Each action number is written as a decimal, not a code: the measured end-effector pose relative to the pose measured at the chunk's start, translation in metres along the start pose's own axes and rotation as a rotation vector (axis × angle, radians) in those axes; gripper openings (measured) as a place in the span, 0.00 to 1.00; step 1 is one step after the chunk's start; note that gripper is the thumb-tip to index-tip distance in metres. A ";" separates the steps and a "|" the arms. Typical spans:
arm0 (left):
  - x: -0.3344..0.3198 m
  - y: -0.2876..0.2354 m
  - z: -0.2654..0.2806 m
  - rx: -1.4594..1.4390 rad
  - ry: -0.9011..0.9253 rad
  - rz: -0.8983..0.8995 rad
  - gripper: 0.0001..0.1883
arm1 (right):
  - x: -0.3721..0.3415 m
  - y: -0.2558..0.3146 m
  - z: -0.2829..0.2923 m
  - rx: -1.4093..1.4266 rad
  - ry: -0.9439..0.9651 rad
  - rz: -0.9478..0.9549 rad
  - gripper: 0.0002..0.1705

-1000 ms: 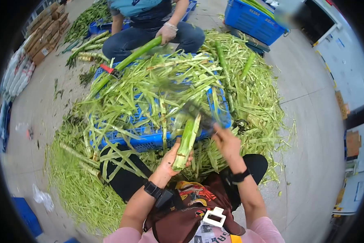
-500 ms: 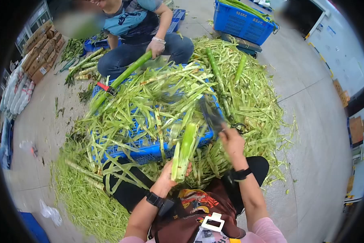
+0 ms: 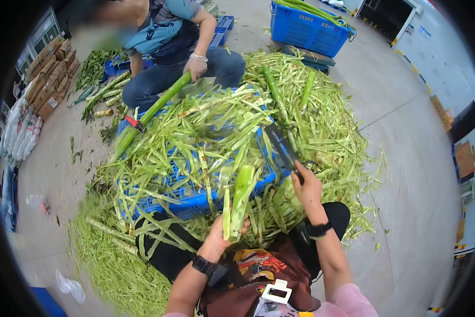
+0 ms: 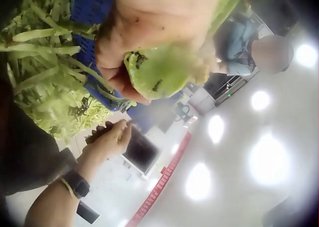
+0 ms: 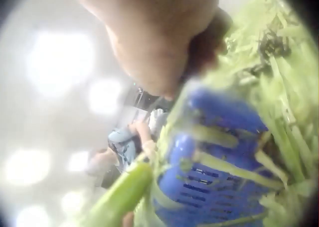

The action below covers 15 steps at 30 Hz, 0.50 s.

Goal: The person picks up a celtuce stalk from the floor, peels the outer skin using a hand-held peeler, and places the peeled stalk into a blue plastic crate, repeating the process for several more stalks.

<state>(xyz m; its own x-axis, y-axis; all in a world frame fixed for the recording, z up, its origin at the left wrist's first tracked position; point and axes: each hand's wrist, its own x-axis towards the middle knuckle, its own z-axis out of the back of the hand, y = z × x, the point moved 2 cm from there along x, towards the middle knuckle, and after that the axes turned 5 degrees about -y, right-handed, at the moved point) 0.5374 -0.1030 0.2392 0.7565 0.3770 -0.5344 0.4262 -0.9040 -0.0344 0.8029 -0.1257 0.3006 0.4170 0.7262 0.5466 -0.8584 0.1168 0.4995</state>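
My left hand (image 3: pixel 220 231) grips the lower end of a short, thick celtuce stem (image 3: pixel 244 187), partly peeled, its top pointing away from me. A pale strip of peel (image 3: pixel 226 211) stands along its left side. In the left wrist view the stem's cut end (image 4: pixel 157 72) shows beneath my fingers. My right hand (image 3: pixel 309 188) holds a dark-bladed knife (image 3: pixel 281 147) out to the right of the stem, apart from it, with the blade over the crate's right edge. Under both lies an upturned-looking blue plastic crate (image 3: pixel 195 203) strewn with green peelings (image 3: pixel 169 137).
Across the crate sits another person (image 3: pixel 174 37), a gloved hand on a long green stem (image 3: pixel 161 100) with a red-handled peeler (image 3: pixel 135 124) at it. Peelings heap up (image 3: pixel 327 137) on the right. Behind stands a blue crate (image 3: pixel 309 29) of stems; cartons (image 3: pixel 52 76) are stacked at far left.
The knife has swung from the stem's upper end out to the right, and the right hand has moved slightly right. The left hand keeps its hold. The head view has shifted.
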 end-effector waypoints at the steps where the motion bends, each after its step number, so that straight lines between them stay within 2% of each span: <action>1: 0.001 0.001 0.005 0.069 -0.079 -0.050 0.19 | -0.006 0.007 0.006 -0.032 0.036 0.083 0.22; 3: 0.005 0.002 0.009 0.143 -0.067 -0.078 0.19 | -0.027 0.041 0.020 -0.114 0.271 0.260 0.25; 4: 0.007 0.002 0.009 0.182 -0.057 -0.095 0.19 | -0.040 0.056 0.024 -0.080 0.322 0.372 0.27; 6: 0.003 0.004 0.007 0.053 -0.198 -0.144 0.18 | -0.064 0.073 0.021 0.078 0.364 0.611 0.26; 8: 0.001 -0.001 0.008 0.219 -0.065 -0.078 0.17 | -0.056 0.063 0.009 -0.049 0.375 0.519 0.25; 9: 0.002 0.000 0.016 0.191 -0.063 -0.086 0.17 | -0.043 0.037 -0.006 -0.112 0.289 0.359 0.24; 10: -0.004 -0.002 0.002 0.165 -0.055 -0.096 0.17 | -0.026 0.010 -0.013 -0.177 0.199 0.201 0.23; 12: -0.008 0.000 -0.001 0.103 0.011 -0.053 0.16 | -0.001 -0.010 0.000 -0.096 0.016 0.063 0.22; 13: -0.007 -0.001 -0.003 0.070 0.045 -0.031 0.16 | 0.000 -0.002 0.004 0.012 -0.044 0.108 0.22; 15: -0.006 0.003 0.002 0.109 0.028 -0.048 0.16 | -0.017 0.042 0.020 -0.075 0.170 0.268 0.23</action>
<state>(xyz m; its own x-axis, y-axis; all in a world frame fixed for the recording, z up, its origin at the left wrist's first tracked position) 0.5332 -0.1081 0.2406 0.7507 0.4246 -0.5062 0.4072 -0.9007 -0.1516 0.7661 -0.1466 0.3261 0.1229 0.8398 0.5288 -0.9530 -0.0487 0.2989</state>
